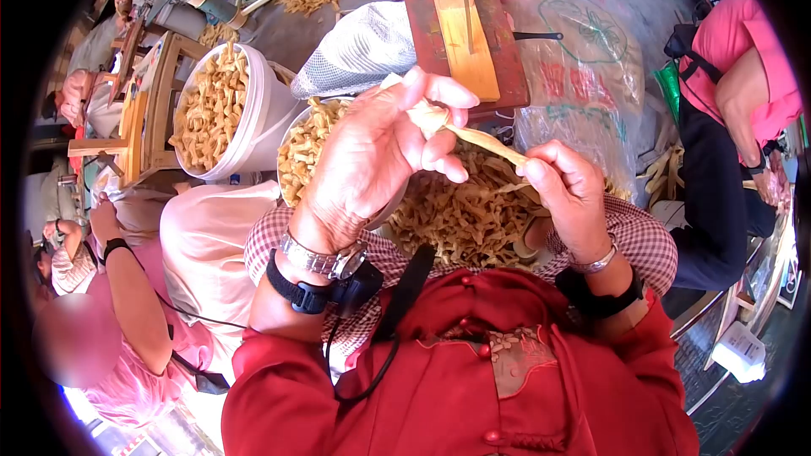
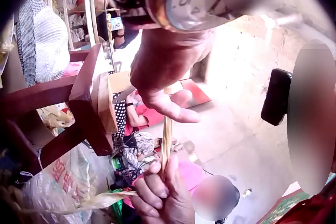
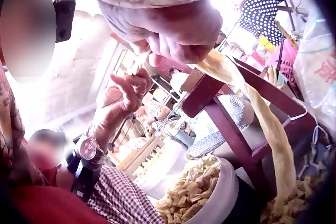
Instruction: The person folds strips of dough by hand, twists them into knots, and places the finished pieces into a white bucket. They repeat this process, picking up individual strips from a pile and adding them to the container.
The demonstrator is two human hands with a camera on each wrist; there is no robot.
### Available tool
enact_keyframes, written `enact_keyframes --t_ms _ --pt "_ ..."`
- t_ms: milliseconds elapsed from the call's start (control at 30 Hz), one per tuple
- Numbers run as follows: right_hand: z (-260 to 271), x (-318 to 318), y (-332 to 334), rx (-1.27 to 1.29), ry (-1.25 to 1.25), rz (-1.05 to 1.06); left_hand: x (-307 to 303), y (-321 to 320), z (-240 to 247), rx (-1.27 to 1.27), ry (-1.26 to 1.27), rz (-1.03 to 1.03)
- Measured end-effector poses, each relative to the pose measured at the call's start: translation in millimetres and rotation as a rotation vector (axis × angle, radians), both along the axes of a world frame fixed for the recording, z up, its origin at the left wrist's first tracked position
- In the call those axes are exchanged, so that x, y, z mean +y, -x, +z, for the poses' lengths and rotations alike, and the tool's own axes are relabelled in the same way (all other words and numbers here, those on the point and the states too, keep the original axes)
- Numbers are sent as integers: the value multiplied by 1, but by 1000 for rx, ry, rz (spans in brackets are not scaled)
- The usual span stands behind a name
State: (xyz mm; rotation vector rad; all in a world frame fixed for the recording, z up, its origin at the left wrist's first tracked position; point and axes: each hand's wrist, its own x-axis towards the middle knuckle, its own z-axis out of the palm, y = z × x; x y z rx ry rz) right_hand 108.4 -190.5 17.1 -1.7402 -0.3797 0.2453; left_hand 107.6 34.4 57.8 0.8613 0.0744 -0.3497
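Observation:
A long, pale yellow, flattened strip (image 1: 486, 142) is drawn taut between both hands. My left hand (image 1: 359, 148), palm up with a watch at the wrist, holds its bunched, looped end (image 1: 429, 118) among the fingers. Lower on the right, my right hand (image 1: 574, 194) pinches the strip between thumb and curled fingers. In the right wrist view the strip's loose tail (image 3: 262, 116) hangs from my right hand (image 3: 184, 35) toward a heap of similar strips (image 1: 460, 211). That heap lies below the hands, between the knees.
A white bucket (image 1: 258, 118) full of knotted yellow pieces stands at the left, with a second filled tub (image 1: 308, 148) beside it. Ahead is a red wooden bench (image 1: 422, 25) bearing a wooden block (image 1: 469, 42). Plastic bags (image 1: 574, 76) lie right of it; people sit on both sides.

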Motion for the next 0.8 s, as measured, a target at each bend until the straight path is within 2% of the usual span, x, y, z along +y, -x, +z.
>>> enact_keyframes --t_ms 100,133,167,233,367,400,500,667,767,800 --pt "-10 2 -1 99 -20 -71 -8 -1 -10 4 -223 14" --pt "-11 2 -1 89 -1 -58 -8 1 -13 -20 -382 -26" --pt "-9 2 -1 146 -14 -37 -12 1 -18 -20 -433 3" --pt "-6 4 0 264 -41 5 -13 1 -16 16 -527 -75" --pt "-10 18 6 361 -120 56 -15 4 -18 66 -460 -29" --pt "-2 17 4 413 -60 117 -16 3 -17 88 -434 -2" --pt "7 12 -5 154 34 154 -7 -1 -8 120 -273 110" --pt "22 5 -36 -203 139 183 7 -16 -2 25 -194 113" --pt "35 10 -70 -314 235 118 5 -41 8 -79 -304 205" --pt "41 11 -82 -431 307 102 4 -48 10 -87 -319 221"
